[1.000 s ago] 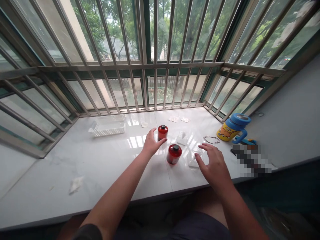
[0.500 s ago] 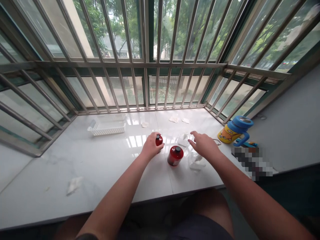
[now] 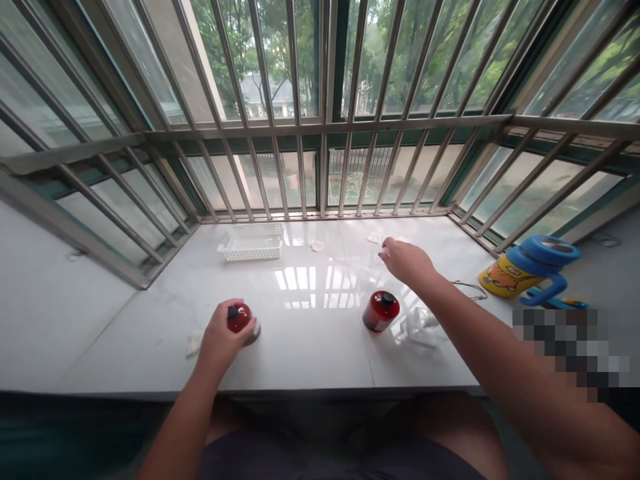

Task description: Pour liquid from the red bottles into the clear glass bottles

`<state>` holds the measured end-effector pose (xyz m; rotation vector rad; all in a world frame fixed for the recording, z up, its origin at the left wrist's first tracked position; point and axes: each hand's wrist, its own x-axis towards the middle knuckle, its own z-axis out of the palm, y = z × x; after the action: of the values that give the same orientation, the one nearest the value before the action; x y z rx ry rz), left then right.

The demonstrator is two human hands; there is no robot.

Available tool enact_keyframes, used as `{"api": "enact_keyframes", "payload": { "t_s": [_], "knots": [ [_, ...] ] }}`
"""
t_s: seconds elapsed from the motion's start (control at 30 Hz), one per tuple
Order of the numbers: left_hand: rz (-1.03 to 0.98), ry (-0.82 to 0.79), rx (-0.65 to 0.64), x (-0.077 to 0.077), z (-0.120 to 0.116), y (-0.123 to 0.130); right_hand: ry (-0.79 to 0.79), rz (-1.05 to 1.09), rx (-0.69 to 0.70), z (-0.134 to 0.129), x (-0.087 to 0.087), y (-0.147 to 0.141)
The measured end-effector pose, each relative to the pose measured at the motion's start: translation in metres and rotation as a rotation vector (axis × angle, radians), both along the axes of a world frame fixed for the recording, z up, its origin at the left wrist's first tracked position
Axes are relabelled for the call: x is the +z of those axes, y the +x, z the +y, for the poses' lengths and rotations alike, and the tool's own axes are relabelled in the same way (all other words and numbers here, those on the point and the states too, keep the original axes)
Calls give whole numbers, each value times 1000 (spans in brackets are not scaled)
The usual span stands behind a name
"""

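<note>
The red bottle (image 3: pixel 242 315) is in my left hand (image 3: pixel 220 339), at the left part of the white counter (image 3: pixel 310 353), not far from its front edge. My fingers curl round its far side and my thumb lies across the near side, so the grip is closed on it, though I cannot tell whether its base touches the surface. The glossy wall looks slippery to me: if my thumb eases too early, the bottle could tip or skid, and the front edge is near enough to make that a worry. A white scrap (image 3: pixel 194 345) lies just beside my wrist and could get dragged along by it.

Well to the right stands the second red bottle (image 3: pixel 381 312), upright and apart from both hands. My right hand (image 3: pixel 407 260) hangs beyond it with the fingers bent and drawn in; I cannot tell whether they pinch anything. A low sweep back from there could knock that bottle, and my forearm could catch the clear packaging (image 3: pixel 419 327) beside it.

Farther out, the blue and yellow mug (image 3: pixel 520 270) and the white basket (image 3: pixel 253 253) sit clear of my hands; only a wide swing of an arm would bother them.
</note>
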<state>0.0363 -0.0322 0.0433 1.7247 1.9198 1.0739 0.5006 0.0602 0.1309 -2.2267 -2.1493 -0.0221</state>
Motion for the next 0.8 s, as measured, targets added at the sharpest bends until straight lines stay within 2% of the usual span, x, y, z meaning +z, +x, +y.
{"api": "enact_keyframes", "payload": {
  "t_s": [0.1, 0.17, 0.2, 0.23, 0.33, 0.4, 0.47, 0.53, 0.63, 0.73, 0.8],
  "knots": [
    [15, 9, 94, 1, 0, -13, 90, 42, 194, -23, 15, -44],
    [45, 33, 123, 0, 2, -14, 96, 59, 349, -44, 15, -77],
    [55, 41, 135, 0, 3, -13, 103, 43, 485, -55, 12, -93],
    [59, 44, 142, 0, 5, -12, 82, 36, 563, -66, 6, -109],
    [54, 54, 156, -2, 9, -5, 13, -35, 706, -96, -18, -144],
    [52, 81, 160, -2, 10, -1, -45, -78, 745, -111, -34, -157],
    [57, 100, 158, -2, 9, 0, -92, -76, 719, -122, -46, -161],
    [65, 101, 155, -2, 8, 1, -65, -24, 660, -131, -56, -156],
    [82, 92, 144, -1, 7, 0, 196, 116, 537, -142, -69, -135],
    [91, 106, 137, -2, 8, -2, 549, 206, 235, -149, -87, -105],
    [92, 120, 138, -3, 9, -2, 613, 253, 13, -149, -102, -85]
  ]
}}
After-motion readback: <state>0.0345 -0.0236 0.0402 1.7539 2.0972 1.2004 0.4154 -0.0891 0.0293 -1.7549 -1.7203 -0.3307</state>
